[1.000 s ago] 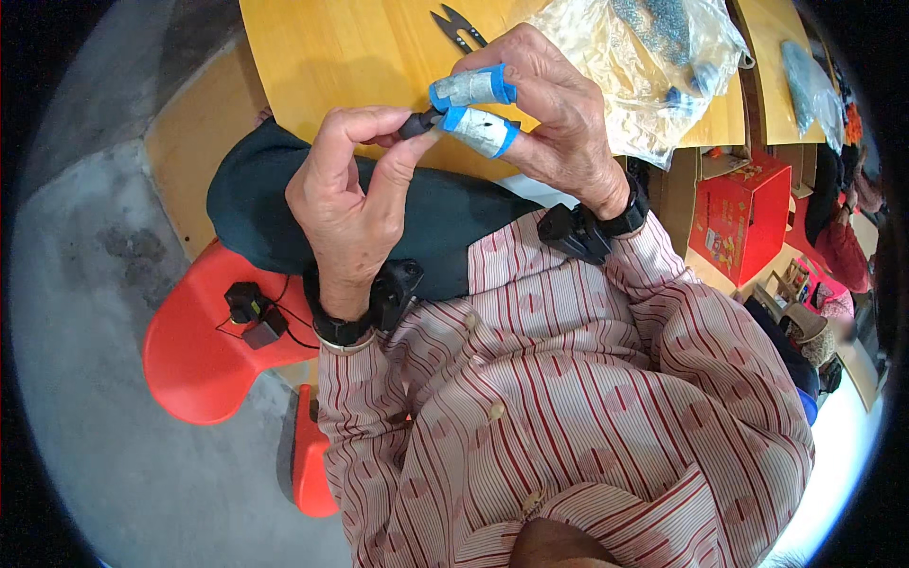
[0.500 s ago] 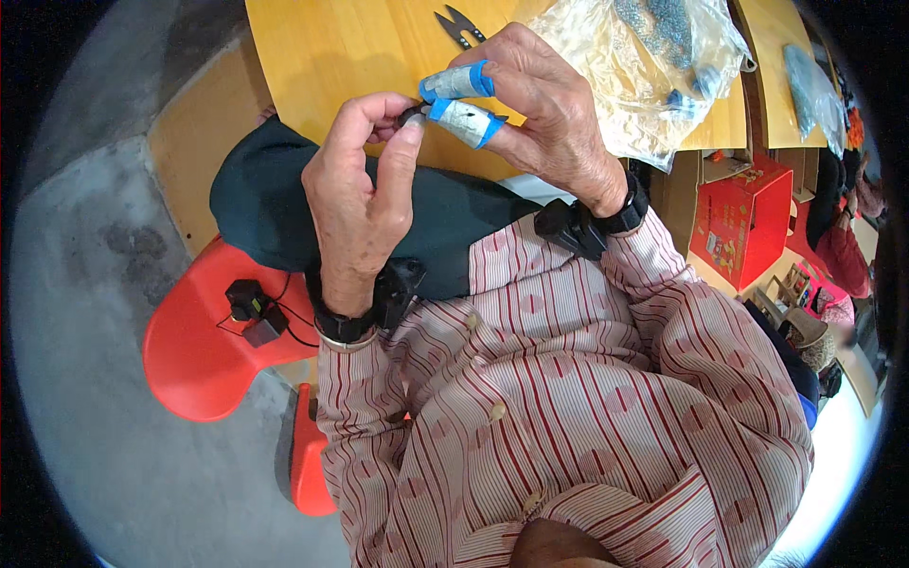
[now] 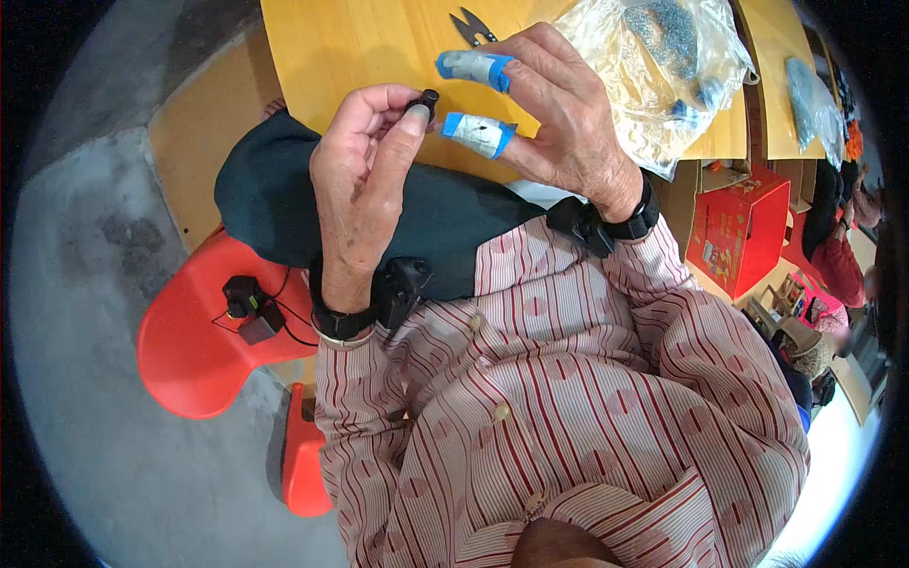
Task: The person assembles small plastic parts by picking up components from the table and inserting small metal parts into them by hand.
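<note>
Between the thumb and forefinger of my left hand (image 3: 365, 161) is pinched a small black cylindrical piece (image 3: 428, 100) with a narrower knob at its upper end. My right hand (image 3: 559, 114) hovers just to the right of it, thumb and forefinger spread apart with nothing between them. Pale wrapping edged with blue tape covers the right forefinger and thumb tips. Beyond the right fingers, black thread snips (image 3: 472, 26) lie on the wooden table (image 3: 350, 47). Dark green cloth (image 3: 445, 204) lies across my lap beneath both hands.
A clear plastic bag (image 3: 644, 104) with blue-grey beads spreads over the table's right side. At the left stands a red chair (image 3: 189, 350) holding small black devices (image 3: 251, 308) with cables. A red box (image 3: 739, 232) sits at the right, with other people's belongings and a person beyond.
My right fingers have come away from the black piece and opened, moving slightly right. The left hand keeps its pinch, and the piece now shows more fully.
</note>
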